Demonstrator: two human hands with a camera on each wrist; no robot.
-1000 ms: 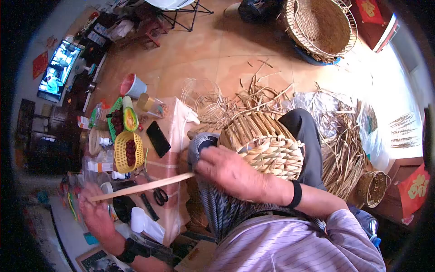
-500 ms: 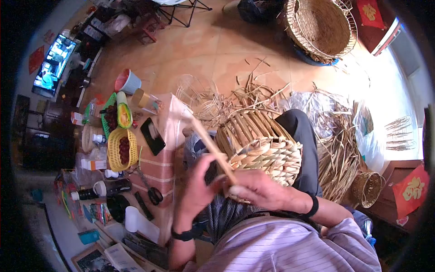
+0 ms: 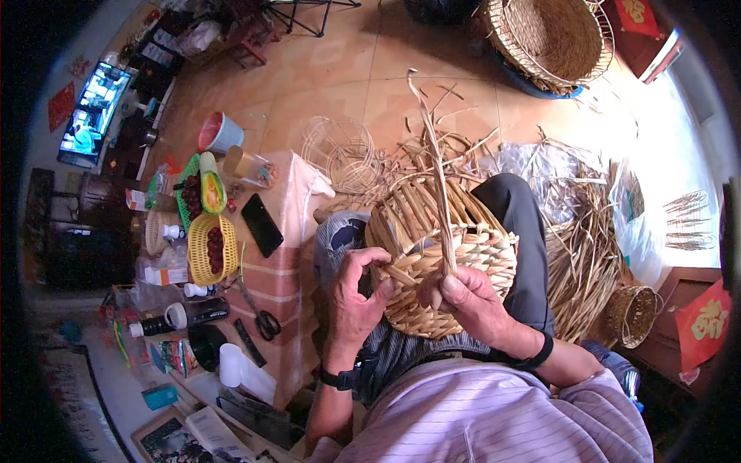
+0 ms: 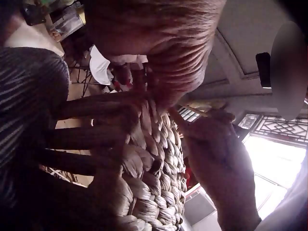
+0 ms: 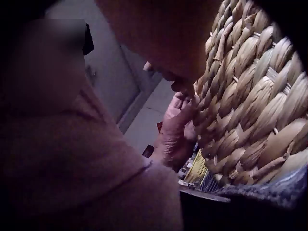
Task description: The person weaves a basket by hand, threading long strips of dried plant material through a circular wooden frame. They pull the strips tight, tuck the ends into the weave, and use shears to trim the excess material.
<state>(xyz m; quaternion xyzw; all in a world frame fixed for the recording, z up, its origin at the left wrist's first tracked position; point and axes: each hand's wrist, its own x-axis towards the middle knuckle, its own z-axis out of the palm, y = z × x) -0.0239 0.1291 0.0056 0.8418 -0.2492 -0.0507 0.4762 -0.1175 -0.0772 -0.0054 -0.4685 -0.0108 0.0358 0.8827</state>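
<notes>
A half-woven plant-fibre basket (image 3: 463, 258) lies on its side in the person's lap, its braided base toward the body and bare stakes pointing away. At the base's near side the right hand (image 3: 478, 305) pinches a long dry leaf strip (image 3: 436, 154) between thumb and fingers. The strip stands upward across the basket, its far end bent over. Beside it the left hand (image 3: 356, 301) has curled fingers and thumb around a short strand (image 3: 399, 275) that runs toward the right hand. In the left wrist view the braided rows (image 4: 156, 178) show close under the hands.
On the left table (image 3: 289, 278) are a yellow basket (image 3: 202, 251) of dark red fruit, a phone (image 3: 262, 225), scissors (image 3: 266, 322) and several bottles. Dry leaves (image 3: 579, 285) lie right of the legs; wire hoops (image 3: 336, 147) and a large woven basket (image 3: 540, 38) are on the floor.
The hands held the strip stretched out over the table, then came together at the basket. The strip has swung from leaning left to standing upright in the right hand.
</notes>
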